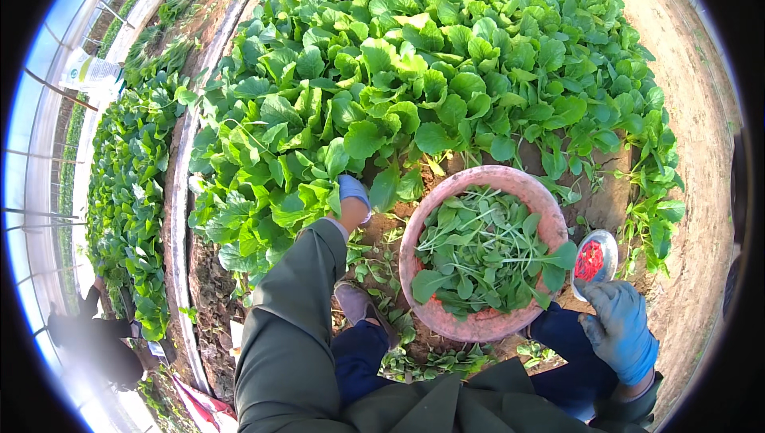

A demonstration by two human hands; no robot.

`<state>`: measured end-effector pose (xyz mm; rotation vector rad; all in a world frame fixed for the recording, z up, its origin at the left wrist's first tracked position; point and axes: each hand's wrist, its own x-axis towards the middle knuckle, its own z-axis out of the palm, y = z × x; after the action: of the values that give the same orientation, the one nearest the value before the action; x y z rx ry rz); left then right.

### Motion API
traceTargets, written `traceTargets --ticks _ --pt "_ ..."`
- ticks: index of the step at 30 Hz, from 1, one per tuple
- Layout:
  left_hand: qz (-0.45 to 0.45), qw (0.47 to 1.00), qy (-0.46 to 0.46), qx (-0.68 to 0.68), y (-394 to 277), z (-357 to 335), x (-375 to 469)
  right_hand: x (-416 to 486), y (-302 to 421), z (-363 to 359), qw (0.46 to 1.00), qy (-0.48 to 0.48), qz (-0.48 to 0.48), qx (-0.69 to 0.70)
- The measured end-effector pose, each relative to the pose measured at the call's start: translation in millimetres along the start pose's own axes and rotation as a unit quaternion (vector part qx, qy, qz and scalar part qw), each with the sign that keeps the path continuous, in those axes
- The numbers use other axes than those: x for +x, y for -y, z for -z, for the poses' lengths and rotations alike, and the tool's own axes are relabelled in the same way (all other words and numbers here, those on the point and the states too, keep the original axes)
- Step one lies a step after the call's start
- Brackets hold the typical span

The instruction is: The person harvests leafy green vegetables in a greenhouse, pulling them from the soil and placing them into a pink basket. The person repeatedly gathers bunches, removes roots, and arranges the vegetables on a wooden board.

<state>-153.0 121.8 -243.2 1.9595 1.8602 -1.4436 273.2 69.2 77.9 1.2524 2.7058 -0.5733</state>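
Note:
My left hand (354, 203), in a pale blue glove, reaches down into the leafy green plants (334, 116). Leaves hide its fingers, so what they touch cannot be seen. Beside my right knee, my right hand (618, 325) wears a worn blue-grey work glove. Thumb and fingers are apart with nothing visible between them, and the fingertips overlap the near rim of a small metal bowl (609, 254). Small red strips (588, 261), possibly ties, lie in that bowl. Between my hands stands a round pink plastic tub (412, 265) heaped with picked leafy greens (481, 248).
My shoe (354, 303) rests on soil scattered with loose leaves. A pale border strip (182, 242) runs along the left, with another planted bed (128, 194) beyond it. Another person (95, 337) is at lower left. A dirt path (696, 152) lies right, plastic greenhouse sheeting (36, 134) left.

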Motion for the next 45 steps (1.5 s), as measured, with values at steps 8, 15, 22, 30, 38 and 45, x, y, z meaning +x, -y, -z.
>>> traceTargets --ticks 8,15,22,30,38,45 --pt "-0.155 0.985 -0.049 0.054 35 -68 -7 2 14 5 0.999 0.035 0.022 0.008" --pt "-0.146 0.988 -0.015 -0.050 61 -75 -14 6 19 5 0.999 0.004 0.032 0.012" --pt "-0.088 0.994 -0.012 -0.058 47 -115 -51 4 18 9 0.998 0.000 0.023 0.051" --pt "-0.124 0.949 -0.281 0.076 42 -156 -100 -2 16 5 1.000 -0.008 0.021 0.020" --pt "-0.103 0.975 -0.197 -0.022 7 -124 -123 2 20 7 0.999 0.019 0.009 0.045" --pt "-0.029 0.997 -0.049 0.046 27 -136 -86 3 21 5 0.999 0.018 0.004 0.038"
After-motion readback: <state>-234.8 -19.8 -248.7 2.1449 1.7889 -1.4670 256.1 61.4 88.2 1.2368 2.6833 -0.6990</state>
